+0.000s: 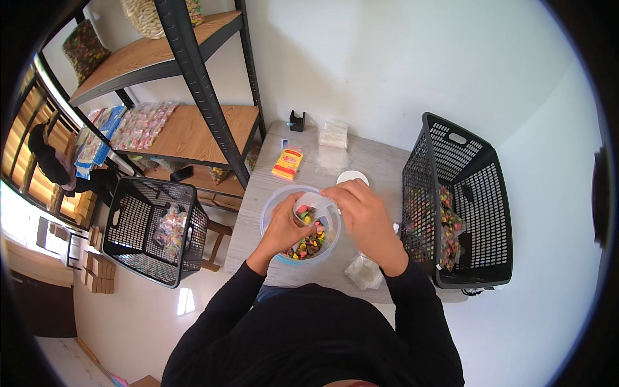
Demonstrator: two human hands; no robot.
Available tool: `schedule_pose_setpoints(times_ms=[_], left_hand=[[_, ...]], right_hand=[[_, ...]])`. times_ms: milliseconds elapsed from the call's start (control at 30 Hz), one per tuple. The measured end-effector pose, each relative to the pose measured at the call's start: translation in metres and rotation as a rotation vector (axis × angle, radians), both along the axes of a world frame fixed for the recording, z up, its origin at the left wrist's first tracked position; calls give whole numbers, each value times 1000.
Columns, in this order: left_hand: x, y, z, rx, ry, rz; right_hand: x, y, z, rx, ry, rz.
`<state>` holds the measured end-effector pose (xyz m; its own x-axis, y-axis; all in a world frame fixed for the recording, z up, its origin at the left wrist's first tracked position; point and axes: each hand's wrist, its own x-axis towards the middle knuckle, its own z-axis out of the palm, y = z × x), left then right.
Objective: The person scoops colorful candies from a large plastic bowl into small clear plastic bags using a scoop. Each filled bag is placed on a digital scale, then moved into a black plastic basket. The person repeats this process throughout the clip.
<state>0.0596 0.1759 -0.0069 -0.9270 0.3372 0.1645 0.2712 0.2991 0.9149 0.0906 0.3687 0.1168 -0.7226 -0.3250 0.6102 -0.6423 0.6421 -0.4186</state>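
Note:
A clear round plastic tub stands on the grey wood-look table, with loose brown, yellow, green and pink candies in its bottom. Over the tub, my left hand holds a small clear container with several of these candies in it. My right hand is at the upper right of this container, its fingers closed on a translucent plastic piece; whether that piece is part of the container, I cannot tell. A white round lid or dish lies just beyond my right hand.
Clear plastic bags, a yellow-red packet and a black tape dispenser are at the table's back. More clear plastic lies near my right forearm. Black crates holding bagged candies stand on both sides. A person is far left, beyond the shelving.

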Motion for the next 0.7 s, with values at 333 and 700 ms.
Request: schedule_pose_setpoints(times_ms=[333,700], left_hand=[[-7,-33,-23,358,-129,202],[-7,-33,-74,425,-15,379]], right_hand=[[-7,19,-24,-224,-263,-233],[-48,-31,-208,366,-376,-117]])
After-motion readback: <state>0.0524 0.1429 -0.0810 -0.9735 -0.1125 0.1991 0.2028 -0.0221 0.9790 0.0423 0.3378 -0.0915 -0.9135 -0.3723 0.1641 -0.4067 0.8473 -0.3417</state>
